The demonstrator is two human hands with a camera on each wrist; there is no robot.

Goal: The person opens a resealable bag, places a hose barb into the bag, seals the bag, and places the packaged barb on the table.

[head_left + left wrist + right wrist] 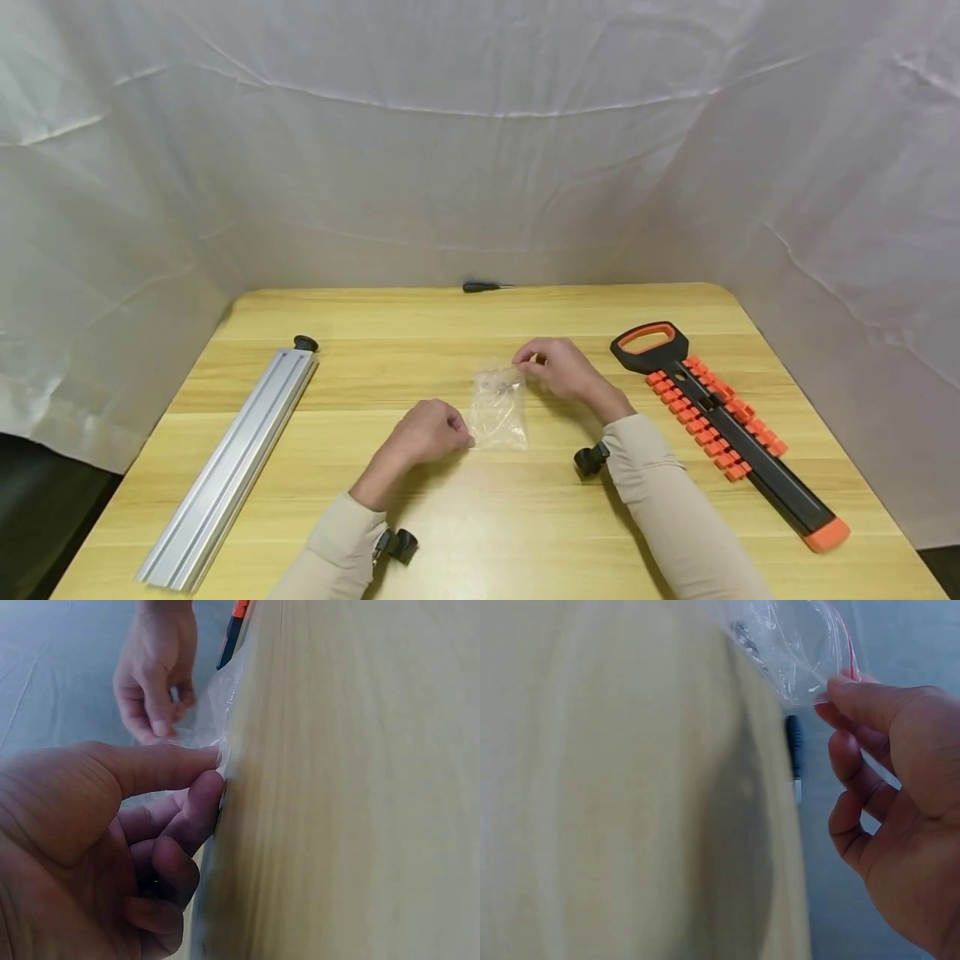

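A clear zip bag (498,412) with a red seal line lies between both hands over the middle of the table. Its lower left corner is pinched by my left hand (429,432), thumb against forefinger, with the other fingers curled in the left wrist view. My right hand (558,367) pinches the bag's upper right corner, right at the red seal strip in the right wrist view. Some small dark pieces (746,637) show inside the clear plastic.
A long silver aluminium rail (232,467) with a black knob (305,342) lies at the left. On the right rests a black rack (780,483) with orange clips and a handle. A small black-handled screwdriver (480,287) lies at the table's back edge.
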